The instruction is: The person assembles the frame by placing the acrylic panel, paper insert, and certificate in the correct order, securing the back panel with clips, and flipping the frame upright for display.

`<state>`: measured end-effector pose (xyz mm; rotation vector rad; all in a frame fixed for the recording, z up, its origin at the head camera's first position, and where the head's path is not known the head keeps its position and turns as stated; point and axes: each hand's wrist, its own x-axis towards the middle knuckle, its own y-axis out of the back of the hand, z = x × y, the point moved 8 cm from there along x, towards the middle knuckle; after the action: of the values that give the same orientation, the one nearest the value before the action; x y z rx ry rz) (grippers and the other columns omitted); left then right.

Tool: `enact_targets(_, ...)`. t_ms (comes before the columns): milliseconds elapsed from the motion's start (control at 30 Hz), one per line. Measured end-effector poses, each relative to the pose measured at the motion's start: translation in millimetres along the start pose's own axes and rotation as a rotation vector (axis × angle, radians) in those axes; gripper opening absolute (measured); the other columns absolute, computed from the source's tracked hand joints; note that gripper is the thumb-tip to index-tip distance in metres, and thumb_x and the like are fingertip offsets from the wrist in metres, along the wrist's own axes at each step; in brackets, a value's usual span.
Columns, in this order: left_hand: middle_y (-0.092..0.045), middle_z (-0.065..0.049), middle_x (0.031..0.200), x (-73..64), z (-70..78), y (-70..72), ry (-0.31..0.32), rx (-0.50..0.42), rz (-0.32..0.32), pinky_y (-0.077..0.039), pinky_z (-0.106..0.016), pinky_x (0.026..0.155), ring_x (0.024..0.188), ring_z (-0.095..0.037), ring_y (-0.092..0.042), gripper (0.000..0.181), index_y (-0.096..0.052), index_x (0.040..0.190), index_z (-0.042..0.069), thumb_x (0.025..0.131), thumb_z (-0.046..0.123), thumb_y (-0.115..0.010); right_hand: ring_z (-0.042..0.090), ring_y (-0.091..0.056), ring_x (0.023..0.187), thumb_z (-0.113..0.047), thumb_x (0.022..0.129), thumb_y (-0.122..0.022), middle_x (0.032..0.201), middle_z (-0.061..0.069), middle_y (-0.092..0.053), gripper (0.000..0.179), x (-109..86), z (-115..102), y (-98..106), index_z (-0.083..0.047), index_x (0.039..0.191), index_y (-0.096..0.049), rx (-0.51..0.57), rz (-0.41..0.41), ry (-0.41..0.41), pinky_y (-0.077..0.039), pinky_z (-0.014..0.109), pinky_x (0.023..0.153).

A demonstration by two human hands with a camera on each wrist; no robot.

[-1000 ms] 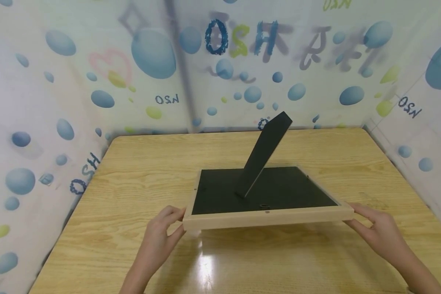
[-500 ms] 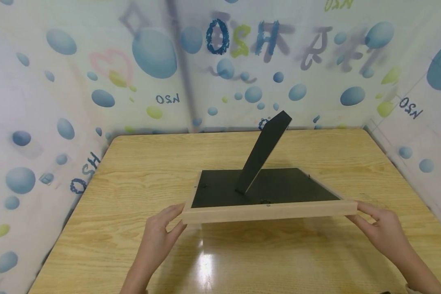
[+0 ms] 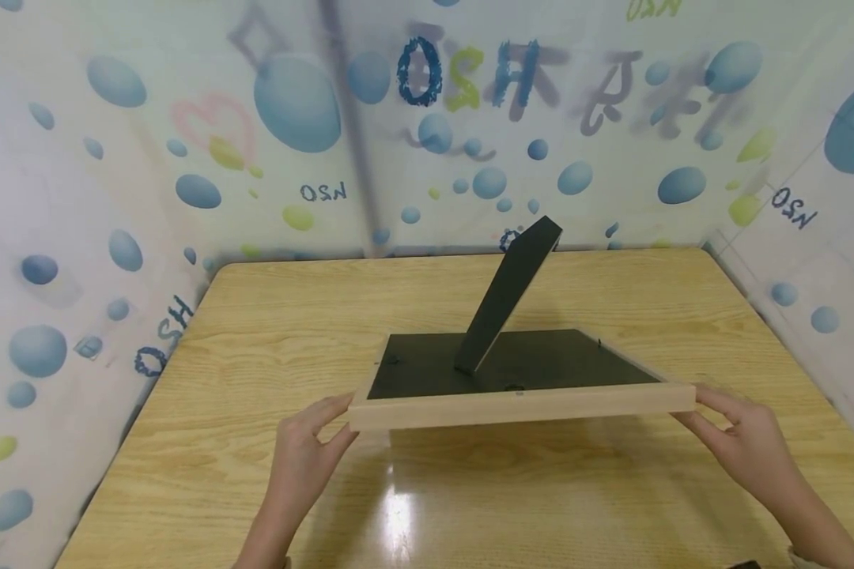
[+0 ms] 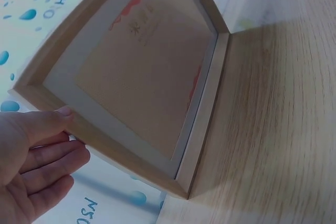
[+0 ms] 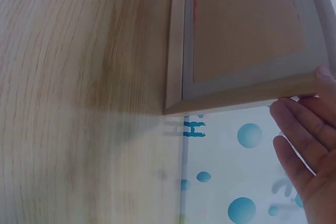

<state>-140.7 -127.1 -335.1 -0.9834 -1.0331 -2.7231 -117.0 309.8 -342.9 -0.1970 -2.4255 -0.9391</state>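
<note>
A light wood picture frame (image 3: 534, 407) is tilted over the table, its black back (image 3: 562, 363) facing up and its near edge raised. From that back a black stand leg (image 3: 508, 292) sticks up at a slant. My left hand (image 3: 306, 450) pinches the frame's near left corner, thumb below and fingers along the side. At the near right corner my right hand (image 3: 743, 442) pinches it likewise. The left wrist view shows the underside: a pale mat around a tan printed sheet (image 4: 147, 66) with red edging. The far edge rests on the tabletop in both wrist views.
The wood-grain table (image 3: 285, 316) extends on all sides of the frame, with a bright light reflection near its front. A pale wall covering (image 3: 427, 158) with blue and green drops stands behind and at both sides.
The near edge of the picture frame has risen slightly, both hands with it, so its back appears flatter to view. Both hands keep their hold on the corners.
</note>
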Motion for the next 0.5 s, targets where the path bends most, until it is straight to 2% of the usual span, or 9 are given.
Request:
enact_targets(200, -0.069, -0.012, 0.089, 2.2, -2.6, 2.1, 0.026, -0.023, 0.027, -0.046, -0.015, 0.075, 0.081, -0.023, -0.066, 0.036, -0.070, 0.090, -0.001, 0.057, -0.014, -0.079, -0.017, -0.047, 0.098, 0.009, 0.065, -0.075, 0.104, -0.029, -0.053, 0.032, 4.8, -6.3, 3.0, -0.008, 0.093, -0.072, -0.045, 0.037, 0.042, -0.036, 0.003, 0.075)
enact_targets(367, -0.069, -0.012, 0.088, 5.4, -2.3, 4.6, 0.000, -0.044, 0.047, -0.045, -0.013, 0.076, 0.080, -0.023, -0.066, 0.032, -0.071, 0.087, -0.001, 0.058, -0.014, -0.078, -0.018, -0.048, 0.094, 0.007, 0.066, -0.076, 0.103, -0.030, -0.053, 0.029, 8.8, -8.9, 5.0, -0.008, 0.091, -0.072, -0.056, 0.068, 0.048, -0.036, 0.003, 0.074)
enact_targets(500, -0.069, -0.010, 0.087, 8.3, -2.0, 5.9, 0.005, -0.050, 0.043, -0.045, -0.013, 0.076, 0.079, -0.022, -0.066, 0.029, -0.071, 0.086, 0.000, 0.061, -0.012, -0.077, -0.019, -0.047, 0.092, 0.007, 0.066, -0.076, 0.102, -0.032, -0.051, 0.026, 12.2, -10.0, 6.0, -0.006, 0.088, -0.072, -0.076, 0.091, 0.045, -0.036, 0.002, 0.073)
